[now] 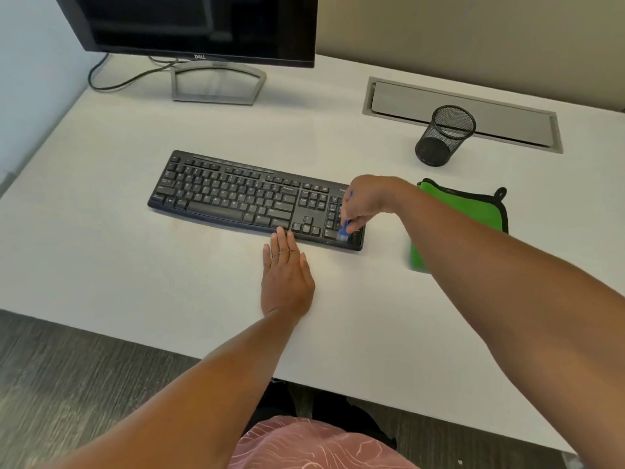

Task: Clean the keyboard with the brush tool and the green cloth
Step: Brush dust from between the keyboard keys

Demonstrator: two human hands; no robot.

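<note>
A black keyboard (236, 196) lies across the middle of the white desk (135, 265). My right hand (367, 203) hovers over its number pad at the right end, shut on a small blue brush tool (344, 230) whose tip touches the keys. My left hand (285, 275) rests flat on the desk, fingers together, with the fingertips against the keyboard's front edge. A green cloth (470, 211) with black trim lies on the desk to the right of the keyboard, partly hidden behind my right forearm.
A dark monitor (199, 25) on a silver stand (216, 84) is at the back left, with cables trailing left. A black mesh pen cup (444, 135) stands at the back right before a grey cable hatch (463, 113). The desk's front edge runs diagonally below my arms.
</note>
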